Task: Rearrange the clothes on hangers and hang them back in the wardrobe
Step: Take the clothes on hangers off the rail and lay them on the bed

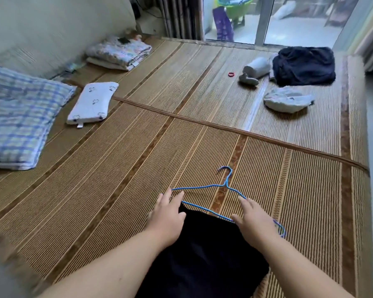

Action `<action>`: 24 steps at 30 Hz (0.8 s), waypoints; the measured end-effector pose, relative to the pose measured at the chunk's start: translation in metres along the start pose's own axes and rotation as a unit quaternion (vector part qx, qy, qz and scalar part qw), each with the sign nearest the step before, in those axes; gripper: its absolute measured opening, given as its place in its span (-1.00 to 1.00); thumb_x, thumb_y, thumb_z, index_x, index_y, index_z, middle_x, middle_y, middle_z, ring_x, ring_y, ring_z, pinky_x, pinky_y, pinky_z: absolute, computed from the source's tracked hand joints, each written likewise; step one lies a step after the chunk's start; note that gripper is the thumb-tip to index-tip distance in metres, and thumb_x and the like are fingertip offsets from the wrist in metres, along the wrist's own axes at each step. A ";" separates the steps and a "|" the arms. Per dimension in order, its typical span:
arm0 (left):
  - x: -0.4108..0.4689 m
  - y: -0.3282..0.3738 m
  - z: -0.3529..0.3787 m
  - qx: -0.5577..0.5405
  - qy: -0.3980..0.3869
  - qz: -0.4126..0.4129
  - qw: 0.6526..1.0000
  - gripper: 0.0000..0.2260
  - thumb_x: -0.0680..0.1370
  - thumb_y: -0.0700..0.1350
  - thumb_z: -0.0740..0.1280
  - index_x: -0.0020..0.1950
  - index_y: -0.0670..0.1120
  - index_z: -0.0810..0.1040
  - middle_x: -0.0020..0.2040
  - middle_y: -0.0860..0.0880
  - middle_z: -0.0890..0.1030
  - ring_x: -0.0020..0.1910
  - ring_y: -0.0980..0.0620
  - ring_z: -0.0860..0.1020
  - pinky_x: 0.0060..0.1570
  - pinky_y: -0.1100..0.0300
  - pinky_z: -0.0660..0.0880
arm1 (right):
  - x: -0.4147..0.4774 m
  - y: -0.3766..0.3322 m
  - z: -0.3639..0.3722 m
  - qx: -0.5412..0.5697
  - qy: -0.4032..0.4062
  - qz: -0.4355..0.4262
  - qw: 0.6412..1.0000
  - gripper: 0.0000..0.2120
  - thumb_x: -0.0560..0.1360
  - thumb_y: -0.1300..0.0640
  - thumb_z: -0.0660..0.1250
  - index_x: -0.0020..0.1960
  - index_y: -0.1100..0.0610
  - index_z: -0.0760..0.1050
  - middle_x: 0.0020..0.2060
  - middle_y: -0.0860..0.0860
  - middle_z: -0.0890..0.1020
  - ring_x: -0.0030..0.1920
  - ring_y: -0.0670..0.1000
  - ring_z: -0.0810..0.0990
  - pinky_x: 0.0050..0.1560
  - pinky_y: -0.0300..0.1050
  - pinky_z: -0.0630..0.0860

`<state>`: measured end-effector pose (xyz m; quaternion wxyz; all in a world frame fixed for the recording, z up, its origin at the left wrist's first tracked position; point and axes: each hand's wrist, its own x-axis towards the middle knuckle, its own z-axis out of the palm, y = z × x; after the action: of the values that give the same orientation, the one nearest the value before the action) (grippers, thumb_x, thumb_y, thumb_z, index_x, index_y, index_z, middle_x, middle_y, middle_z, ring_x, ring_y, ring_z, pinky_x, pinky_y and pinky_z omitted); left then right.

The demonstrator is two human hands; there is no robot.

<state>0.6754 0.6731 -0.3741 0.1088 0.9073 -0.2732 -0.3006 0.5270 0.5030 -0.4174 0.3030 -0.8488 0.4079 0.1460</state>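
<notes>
So far little of the job looks done, as I judge it. The blue wire hanger [226,184] lies flat on the woven mat [116,168], hook pointing away from the person. The black garment [202,254] sits just nearer, its top edge meeting the hanger's lower bar but not threaded onto it. The left hand [167,214] rests with fingers straight at the garment's upper left corner, fingertips reaching the hanger's shoulder end. The right hand [254,220] lies flat and spread over the bar's right part. Neither grips anything. Fitting the garment and carrying it off are both left to do, and no wardrobe is in view.

A dark navy heap of clothing [304,65] and a pale crumpled cloth [286,100] wait well apart at the far side.

The hanger is thin, coated wire, bent in a shallow triangle. The garment reads as soft, matte and limp. The mat is ribbed in fine tan stripes with brown bands, firm and slightly glossy.
</notes>
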 end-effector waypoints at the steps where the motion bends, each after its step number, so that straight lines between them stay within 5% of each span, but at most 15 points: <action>1: -0.013 -0.001 -0.008 -0.003 0.001 -0.005 1.000 -0.46 0.60 -0.04 0.13 0.54 0.11 0.01 0.57 0.01 -0.12 0.54 -0.01 -0.16 0.49 -0.11 -0.06 | -0.009 -0.019 -0.006 0.001 -0.001 -0.032 1.000 -0.40 0.55 -0.11 0.19 0.52 -0.01 0.07 0.51 0.01 0.15 0.50 0.03 0.13 0.44 0.07 0.20; 7: -0.109 -0.018 -0.087 0.014 0.064 -0.008 0.998 -0.40 0.57 0.04 0.22 0.54 0.10 0.02 0.57 0.03 -0.02 0.54 0.02 -0.02 0.48 -0.11 0.02 | -0.096 -0.140 -0.034 -0.036 0.012 -0.232 0.972 -0.42 0.52 -0.08 0.23 0.49 -0.11 0.12 0.49 -0.06 0.19 0.46 0.00 0.22 0.42 0.03 0.24; 12: -0.218 -0.055 -0.152 0.024 0.132 -0.084 0.987 -0.38 0.52 0.09 0.29 0.52 0.12 0.09 0.55 0.05 0.06 0.49 -0.03 0.17 0.42 -0.10 0.18 | -0.171 -0.249 -0.049 -0.117 0.003 -0.387 0.915 -0.39 0.49 -0.08 0.26 0.48 -0.14 0.12 0.48 -0.03 0.18 0.45 0.05 0.24 0.40 0.01 0.20; 24: -0.553 -0.192 -0.276 0.100 0.438 -0.264 0.853 -0.45 0.44 0.11 0.29 0.42 0.15 0.28 0.44 0.07 0.31 0.40 0.03 0.32 0.31 0.12 0.32 | -0.461 -0.495 -0.018 -0.141 0.003 -0.715 0.685 -0.50 0.50 -0.08 0.23 0.42 -0.20 0.22 0.46 -0.07 0.23 0.43 0.05 0.27 0.37 0.04 0.26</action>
<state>0.5548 1.1512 0.0450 0.0423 0.9890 0.0234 0.1400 0.6257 1.0095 0.0209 0.1907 -0.9161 -0.3474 -0.0612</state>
